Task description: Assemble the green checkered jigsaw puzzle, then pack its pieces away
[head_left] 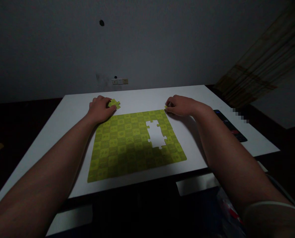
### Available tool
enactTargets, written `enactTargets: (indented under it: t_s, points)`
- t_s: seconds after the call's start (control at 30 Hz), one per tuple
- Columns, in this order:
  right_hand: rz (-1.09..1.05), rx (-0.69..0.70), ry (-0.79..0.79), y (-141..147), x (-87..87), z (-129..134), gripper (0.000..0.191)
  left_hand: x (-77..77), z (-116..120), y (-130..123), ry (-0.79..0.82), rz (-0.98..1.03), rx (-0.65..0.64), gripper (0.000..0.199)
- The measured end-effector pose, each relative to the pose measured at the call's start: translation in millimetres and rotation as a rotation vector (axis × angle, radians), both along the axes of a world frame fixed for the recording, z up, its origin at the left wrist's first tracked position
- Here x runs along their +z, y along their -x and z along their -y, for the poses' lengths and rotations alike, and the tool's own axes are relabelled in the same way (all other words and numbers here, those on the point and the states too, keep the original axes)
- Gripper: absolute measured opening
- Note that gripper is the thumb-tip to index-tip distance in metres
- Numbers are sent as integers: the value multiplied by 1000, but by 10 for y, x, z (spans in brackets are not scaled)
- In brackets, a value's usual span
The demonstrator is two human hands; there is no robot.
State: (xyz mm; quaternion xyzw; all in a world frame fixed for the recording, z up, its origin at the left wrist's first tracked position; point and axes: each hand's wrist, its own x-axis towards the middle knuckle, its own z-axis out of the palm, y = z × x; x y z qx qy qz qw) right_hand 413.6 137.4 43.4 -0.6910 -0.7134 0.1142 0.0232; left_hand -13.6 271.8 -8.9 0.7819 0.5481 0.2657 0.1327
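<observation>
On the white table lies a yellow-green jigsaw puzzle [123, 145] with a checkered pattern. A hole with knobbed edges in its right half shows the white surface below. Beyond the puzzle's far left corner, my left hand [100, 109] is closed around yellow-green puzzle pieces [114, 103]; I cannot tell how many. By the far right corner my right hand [179, 105] has its fingers pinched together. A small yellow-green puzzle piece [165, 107] peeks out at those fingertips, mostly hidden by them.
A dark phone-like device [229, 125] rests on the white table [139, 96], right of my right forearm. Behind the table stands a grey wall with sockets [120, 81]. A striped curtain [256, 66] hangs at the right. The room is dim.
</observation>
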Motion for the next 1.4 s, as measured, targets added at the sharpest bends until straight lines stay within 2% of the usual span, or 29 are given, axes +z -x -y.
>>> enactTargets:
  t_s: [0.07, 0.2, 0.27, 0.43, 0.63, 0.73, 1.17, 1.4]
  points:
    - [-20, 35, 5, -6, 3, 44, 59, -17, -3, -4, 0, -12, 0, 32]
    - [-37, 136, 37, -12, -3, 104, 108, -56, -32, 8, -5, 44, -16, 33]
    - [-38, 158, 61, -3, -6, 105, 115, -69, -47, 18, -11, 62, -26, 33]
    - [-56, 184, 100, 34, 3, 105, 117, -68, -60, 40, -21, 19, -45, 39]
    - [-39, 278, 152, 61, -2, 139, 141, 29, 13, 23, 30, -207, -21, 60]
    - [-50, 289, 164, 50, -6, 132, 141, 83, 55, 2, 53, -275, -11, 64]
    - [-119, 250, 147, 72, -21, 104, 135, 139, 109, -22, 54, -304, -10, 62]
    - [-120, 160, 75, 75, -34, 48, 111, 136, 86, -5, 50, -323, -4, 66]
